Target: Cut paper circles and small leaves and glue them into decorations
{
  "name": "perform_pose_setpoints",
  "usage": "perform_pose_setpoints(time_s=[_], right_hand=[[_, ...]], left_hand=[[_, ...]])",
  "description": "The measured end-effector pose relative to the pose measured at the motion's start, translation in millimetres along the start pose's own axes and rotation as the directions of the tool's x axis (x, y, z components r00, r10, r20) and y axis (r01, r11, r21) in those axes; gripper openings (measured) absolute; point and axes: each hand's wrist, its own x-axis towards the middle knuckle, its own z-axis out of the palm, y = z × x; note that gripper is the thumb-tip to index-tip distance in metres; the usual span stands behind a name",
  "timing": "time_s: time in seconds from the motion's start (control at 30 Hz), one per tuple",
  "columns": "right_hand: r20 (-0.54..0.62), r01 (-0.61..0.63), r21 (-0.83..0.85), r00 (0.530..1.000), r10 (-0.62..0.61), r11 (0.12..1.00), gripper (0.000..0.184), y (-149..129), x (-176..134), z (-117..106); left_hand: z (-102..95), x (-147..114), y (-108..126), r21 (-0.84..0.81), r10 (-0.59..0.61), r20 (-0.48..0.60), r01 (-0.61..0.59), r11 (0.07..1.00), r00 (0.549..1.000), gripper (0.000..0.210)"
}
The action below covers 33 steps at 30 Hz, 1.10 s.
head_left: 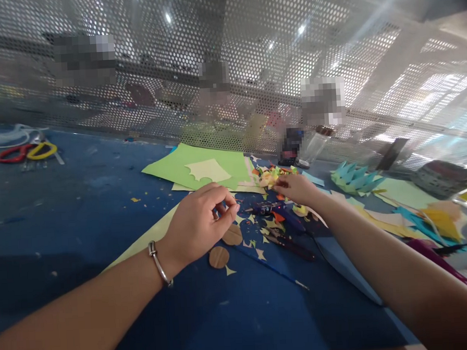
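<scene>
My left hand (pixel 204 218), with a bracelet (pixel 160 265) at the wrist, hovers over the blue table with thumb and forefinger pinched together. What the pinch holds, if anything, is too small to make out. Two round wooden discs (pixel 219 257) lie just below it. Farther right, my right hand (pixel 294 187) reaches to a pile of small coloured paper pieces (pixel 270 177), fingers curled at its edge; anything between the fingertips is hidden. Between my hands lies a blue glue gun (pixel 292 218) with an orange trigger. Dark-handled snips (pixel 292 246) and a thin blue brush-like stick (pixel 270 269) lie nearer me.
Green paper sheets (pixel 166 168) with a cut cream piece (pixel 207 170) lie at the back. Scissors (pixel 42 150) rest far left. On the right stand a teal folded-paper form (pixel 355 179), paper sheets and a purple glue gun (pixel 437 261). A perforated metal screen (pixel 153 59) borders the table, people behind it.
</scene>
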Motion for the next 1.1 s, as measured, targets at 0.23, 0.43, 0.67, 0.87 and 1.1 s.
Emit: perform_pose_setpoints(time_s=[0.23,0.43,0.67,0.87,1.1], right_hand=[[-0.124,-0.050,-0.077,0.991,0.041,0.996,0.023,-6,-17,-12],[-0.115,0.111,0.047,0.988,-0.105,0.993,0.019,-52,-70,-23],[0.251,0.358,0.203,0.881,-0.402,0.911,0.013,-98,-128,-9],[0.298,0.329,0.245,0.870,-0.394,0.912,0.010,-101,-132,-7],[0.301,0.338,0.280,0.858,-0.416,0.899,0.011,-102,-131,-7]], left_hand=[[-3.1,5,-22,0.143,-0.142,0.343,0.098,0.985,0.929,0.012],[-19.4,8,-23,0.326,-0.250,0.426,0.110,0.939,0.870,0.019],[-49.5,15,-59,0.620,-0.537,0.290,0.273,0.736,0.792,0.042],[-50.7,14,-79,0.610,-0.576,0.291,0.316,0.727,0.764,0.066],[-42.5,33,-96,0.563,-0.544,0.281,0.323,0.760,0.791,0.048]])
